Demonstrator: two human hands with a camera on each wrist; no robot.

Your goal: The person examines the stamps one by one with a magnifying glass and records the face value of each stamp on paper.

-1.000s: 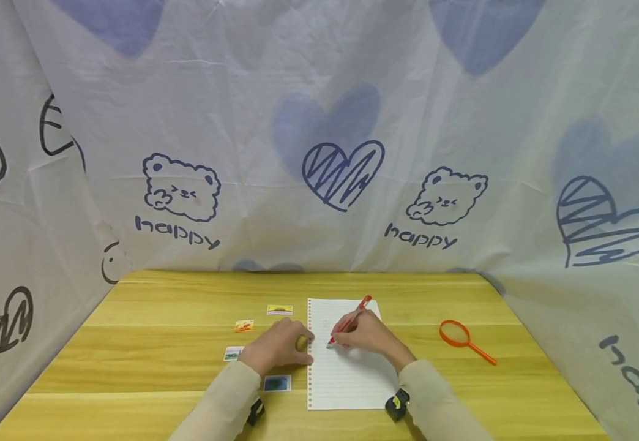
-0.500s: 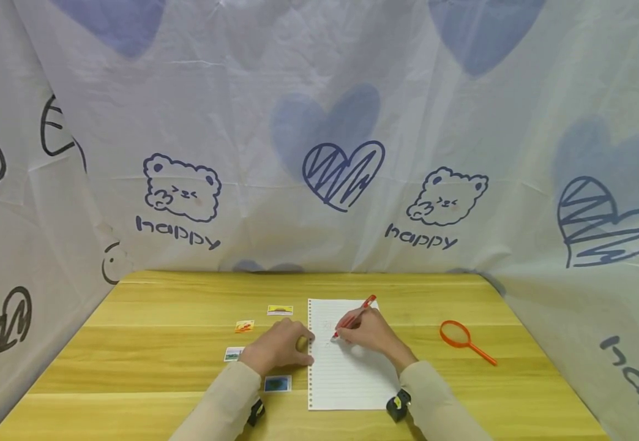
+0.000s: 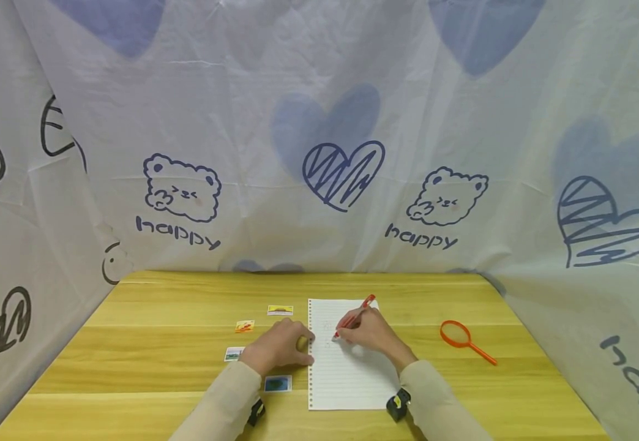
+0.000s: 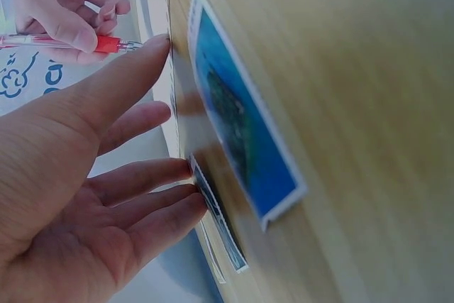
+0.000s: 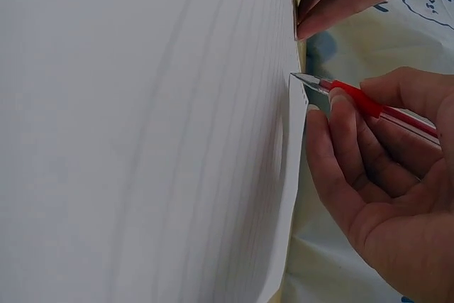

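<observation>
My right hand [image 3: 371, 331] pinches a red pen [image 3: 357, 311] with a clear barrel and red grip. In the right wrist view the pen's metal tip [image 5: 306, 79] is right at the surface of the lined loose-leaf paper [image 3: 347, 383]. Faint writing shows on the sheet, up and left of the hand. My left hand [image 3: 278, 346] rests at the sheet's punched left edge, thumb and fingertips against it, fingers spread and relaxed. Close to that hand in the left wrist view lies a blue stamp-like card [image 4: 237, 115], with another small card [image 4: 218, 214] near its fingertips.
Left of the paper, more small picture cards lie on the wooden table [image 3: 149, 355]: a yellow one [image 3: 280, 310], an orange one [image 3: 244, 326] and a green-and-white one [image 3: 234, 354]. An orange magnifying glass [image 3: 467, 341] lies at the right. A patterned cloth [image 3: 253, 122] hangs behind.
The right hand with the pen has shifted slightly up and right over the paper, leaving a few more faint marks. The left hand stays in place.
</observation>
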